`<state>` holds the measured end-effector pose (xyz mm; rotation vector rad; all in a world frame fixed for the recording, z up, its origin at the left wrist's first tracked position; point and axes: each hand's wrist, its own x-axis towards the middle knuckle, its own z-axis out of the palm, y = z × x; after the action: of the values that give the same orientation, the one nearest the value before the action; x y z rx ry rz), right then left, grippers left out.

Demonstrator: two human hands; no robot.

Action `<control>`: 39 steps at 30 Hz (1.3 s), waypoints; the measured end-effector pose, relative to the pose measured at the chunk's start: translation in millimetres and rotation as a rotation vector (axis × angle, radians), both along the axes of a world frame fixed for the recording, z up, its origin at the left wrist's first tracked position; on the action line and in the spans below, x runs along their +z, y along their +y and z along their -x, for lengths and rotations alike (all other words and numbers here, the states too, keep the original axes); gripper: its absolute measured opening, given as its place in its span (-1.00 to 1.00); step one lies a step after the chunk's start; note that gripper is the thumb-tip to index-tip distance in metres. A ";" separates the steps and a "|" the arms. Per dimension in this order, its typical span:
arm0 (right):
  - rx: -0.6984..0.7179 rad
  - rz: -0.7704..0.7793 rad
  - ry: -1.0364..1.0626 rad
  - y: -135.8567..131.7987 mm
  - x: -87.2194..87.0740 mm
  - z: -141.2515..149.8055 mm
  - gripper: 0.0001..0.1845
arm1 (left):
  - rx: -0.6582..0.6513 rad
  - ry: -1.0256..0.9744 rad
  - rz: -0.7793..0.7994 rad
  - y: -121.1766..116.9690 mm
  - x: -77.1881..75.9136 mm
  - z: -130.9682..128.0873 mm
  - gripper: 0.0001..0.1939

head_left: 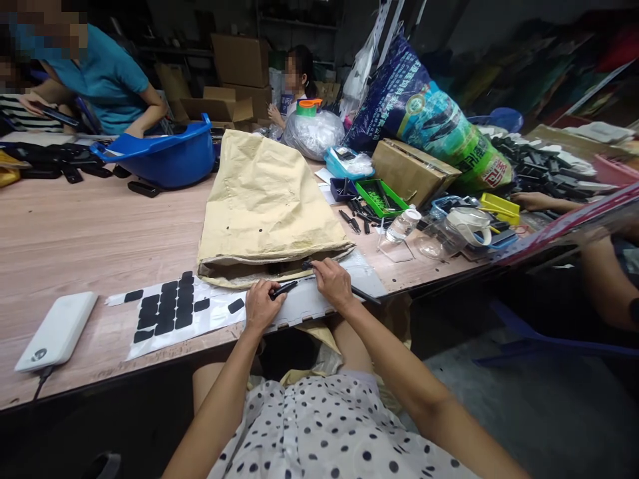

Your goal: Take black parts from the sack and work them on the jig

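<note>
My left hand (260, 305) is closed on a slim black rod-shaped piece (284, 289), which points right over a white board (302, 303) at the table edge. My right hand (332, 283), fingers pinched, has a small dark piece (307, 265) at its fingertips, too small to name. Another thin black rod (366, 295) sticks out from under my right wrist; whether that hand touches it is hidden. Just beyond both hands lies a big tan paper sack (269, 199), its mouth facing me. Left of my left hand, black rounded stickers (176, 303) sit on a white backing sheet.
A white power bank (58, 331) with a cable lies at left. Beyond are a blue basin (164, 159) and black parts. At right stand a green tray (382, 198), a clear bottle (403, 225), a carton (412, 169) and a printed sack (429, 113). Other people sit around the table.
</note>
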<state>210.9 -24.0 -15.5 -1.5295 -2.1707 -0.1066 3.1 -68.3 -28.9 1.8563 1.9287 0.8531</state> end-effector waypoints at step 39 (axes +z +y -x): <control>-0.041 -0.016 -0.047 13.4 -26.3 -7.9 -0.85 | 0.044 0.099 -0.021 0.9 29.3 -10.3 -0.77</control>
<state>218.8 -10.6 -41.8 -1.5772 -2.1697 -0.1744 13.4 -67.4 0.4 1.9077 2.0342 0.8124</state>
